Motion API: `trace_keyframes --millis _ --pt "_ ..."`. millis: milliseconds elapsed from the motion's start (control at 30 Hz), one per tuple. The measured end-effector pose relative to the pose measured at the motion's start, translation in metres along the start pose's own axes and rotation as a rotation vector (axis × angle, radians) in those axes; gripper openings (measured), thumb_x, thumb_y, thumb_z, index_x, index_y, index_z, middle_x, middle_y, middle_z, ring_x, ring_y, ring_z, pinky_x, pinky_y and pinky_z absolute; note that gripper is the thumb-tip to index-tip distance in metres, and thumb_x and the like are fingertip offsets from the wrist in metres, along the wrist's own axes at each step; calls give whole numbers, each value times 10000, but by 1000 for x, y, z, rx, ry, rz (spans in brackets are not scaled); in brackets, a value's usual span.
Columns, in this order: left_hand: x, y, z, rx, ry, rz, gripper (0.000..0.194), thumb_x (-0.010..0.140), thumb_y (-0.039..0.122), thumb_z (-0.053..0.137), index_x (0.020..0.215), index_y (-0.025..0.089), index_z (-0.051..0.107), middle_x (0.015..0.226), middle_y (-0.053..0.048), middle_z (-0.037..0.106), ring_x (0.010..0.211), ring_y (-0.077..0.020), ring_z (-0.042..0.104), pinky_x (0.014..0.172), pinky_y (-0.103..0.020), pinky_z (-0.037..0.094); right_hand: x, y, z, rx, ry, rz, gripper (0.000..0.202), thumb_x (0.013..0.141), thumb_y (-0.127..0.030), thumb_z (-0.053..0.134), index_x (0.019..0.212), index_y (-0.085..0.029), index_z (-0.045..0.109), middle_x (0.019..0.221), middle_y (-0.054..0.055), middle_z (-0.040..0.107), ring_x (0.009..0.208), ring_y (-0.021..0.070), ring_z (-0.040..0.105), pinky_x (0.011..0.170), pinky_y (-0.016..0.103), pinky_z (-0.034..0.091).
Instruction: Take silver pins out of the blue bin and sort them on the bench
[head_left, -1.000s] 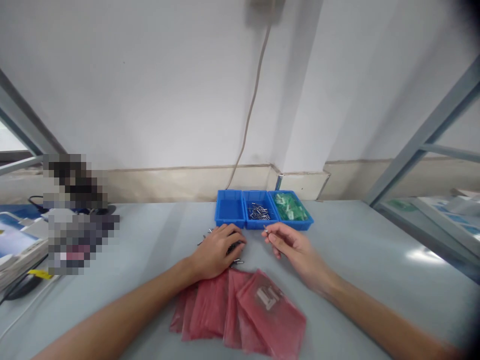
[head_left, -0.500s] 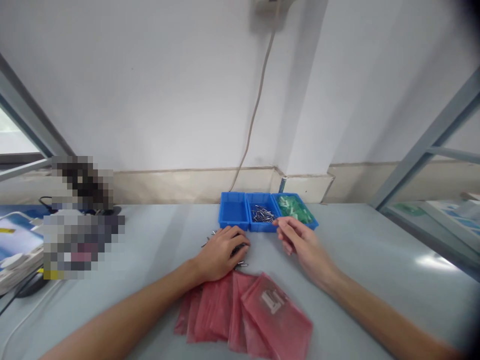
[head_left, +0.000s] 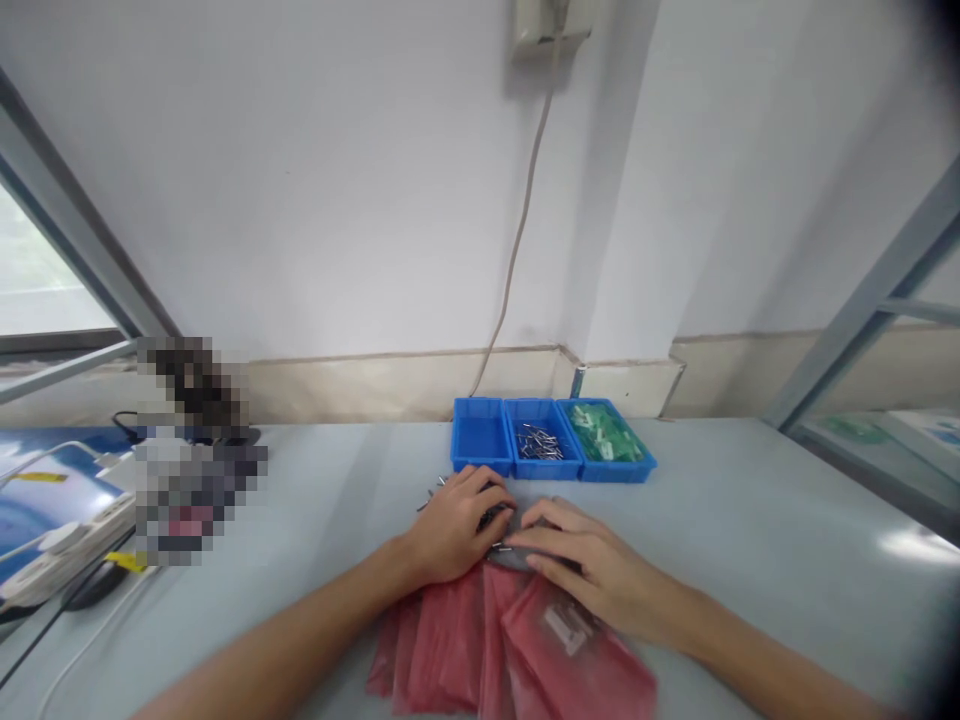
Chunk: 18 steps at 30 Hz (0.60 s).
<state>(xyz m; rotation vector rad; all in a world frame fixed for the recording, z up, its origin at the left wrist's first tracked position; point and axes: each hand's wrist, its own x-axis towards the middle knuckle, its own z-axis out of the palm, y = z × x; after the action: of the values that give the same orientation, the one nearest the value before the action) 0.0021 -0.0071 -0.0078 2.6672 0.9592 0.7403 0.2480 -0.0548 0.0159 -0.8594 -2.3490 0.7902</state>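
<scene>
My left hand [head_left: 459,520] is curled over a pile of small metal pins [head_left: 442,482] on the table; how firmly its fingers hold any of them is hidden. Close on its right, my right hand [head_left: 589,560] has its fingers apart and reaches toward the pins by the left thumb, above the top edge of the bags. Several red plastic bags [head_left: 450,645] lie fanned out below both hands, and the rightmost shows a pale piece inside. Behind the hands stand three joined blue trays: a bare left one [head_left: 481,438], a middle one with metal pins [head_left: 541,443], and a right one with green-and-white packets [head_left: 606,434].
At the left are a white power strip [head_left: 82,545], cables and a pixelated area. A cable [head_left: 523,215] runs down the wall behind the trays. Metal frame bars [head_left: 862,320] rise at the right and left.
My right hand has moved from the middle tray's front edge down and left to beside my left hand, its fingers now spread. The whole view has shifted slightly.
</scene>
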Motion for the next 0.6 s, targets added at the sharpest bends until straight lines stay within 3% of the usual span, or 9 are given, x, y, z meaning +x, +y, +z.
trace_keyframes --millis 233,600 --pt "0 -1 2 -12 6 3 198 1102 263 500 1139 225 691 1185 -61 660 1084 -220 591 1011 -403 470 -1 5 5 -79 -12 -21 388 1107 -236 496 1401 -374 708 1274 63 700 1171 259 637 1059 424 520" --pt "-1 -3 3 -11 -4 0 209 1082 212 512 1214 226 673 1230 -60 646 1109 -229 578 1020 -405 468 -3 12 1 -254 -18 -25 270 1129 -321 493 1182 -298 757 1157 65 702 1078 265 654 954 404 530"
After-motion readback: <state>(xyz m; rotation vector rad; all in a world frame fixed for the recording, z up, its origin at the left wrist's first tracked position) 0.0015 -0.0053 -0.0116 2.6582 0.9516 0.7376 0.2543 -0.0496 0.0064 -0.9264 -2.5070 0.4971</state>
